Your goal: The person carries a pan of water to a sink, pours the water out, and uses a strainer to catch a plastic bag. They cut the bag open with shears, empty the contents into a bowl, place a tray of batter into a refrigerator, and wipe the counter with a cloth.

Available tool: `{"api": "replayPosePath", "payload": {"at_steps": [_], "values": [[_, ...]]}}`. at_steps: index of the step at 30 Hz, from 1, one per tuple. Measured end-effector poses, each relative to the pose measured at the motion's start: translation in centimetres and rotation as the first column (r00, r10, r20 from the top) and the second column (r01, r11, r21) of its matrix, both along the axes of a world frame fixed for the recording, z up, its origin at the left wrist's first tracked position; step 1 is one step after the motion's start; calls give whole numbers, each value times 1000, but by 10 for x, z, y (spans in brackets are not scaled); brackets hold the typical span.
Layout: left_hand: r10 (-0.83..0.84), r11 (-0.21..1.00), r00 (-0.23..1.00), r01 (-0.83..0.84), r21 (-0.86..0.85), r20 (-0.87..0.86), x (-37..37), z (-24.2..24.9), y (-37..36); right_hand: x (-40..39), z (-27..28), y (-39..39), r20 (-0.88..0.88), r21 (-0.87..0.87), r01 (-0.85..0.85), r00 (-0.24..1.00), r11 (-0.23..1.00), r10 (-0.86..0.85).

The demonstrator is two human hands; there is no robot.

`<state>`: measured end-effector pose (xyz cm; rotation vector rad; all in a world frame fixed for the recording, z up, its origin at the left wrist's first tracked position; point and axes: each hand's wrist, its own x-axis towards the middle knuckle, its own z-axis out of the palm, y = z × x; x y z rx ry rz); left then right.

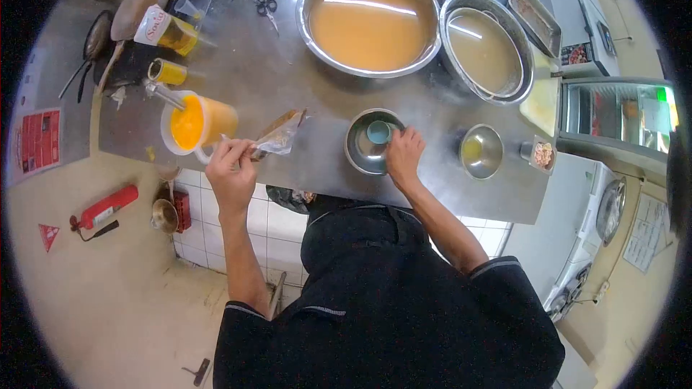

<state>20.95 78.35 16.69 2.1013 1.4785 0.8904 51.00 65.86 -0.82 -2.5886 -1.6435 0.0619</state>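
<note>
My left hand is closed on one end of a clear plastic packet with something brown inside. The packet tilts over the steel table, to the right of a plastic jug of orange liquid. My right hand pinches a small teal cup, which is inside or just above a steel bowl. The fingers are at the bowl's right rim. Whether the cup holds anything is too small to tell.
Behind the bowl stand a large steel basin of orange-brown liquid and a second basin. A small bowl and a square container sit to the right. Scissors, an oil bottle and a metal blender shaft are left.
</note>
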Motion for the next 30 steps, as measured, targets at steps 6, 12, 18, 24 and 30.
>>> {"api": "replayPosePath", "payload": {"at_steps": [6,12,18,24,30], "values": [[-29,999,1000,29,-18,3,-6,-21,17,19,22,-8,-311,100,-130,938,986,155],[-54,992,998,56,-113,24,-7,-55,14,78,16,-33,-452,209,355,861,911,-232],[-85,984,994,94,-152,66,-9,-72,8,85,-35,-45,-102,197,216,975,956,-199],[-96,988,993,103,-114,65,-17,-78,17,58,21,-36,107,293,-12,994,956,-20],[-151,979,982,164,-121,110,-19,-83,20,-19,139,129,-350,642,-69,860,763,371]]}}
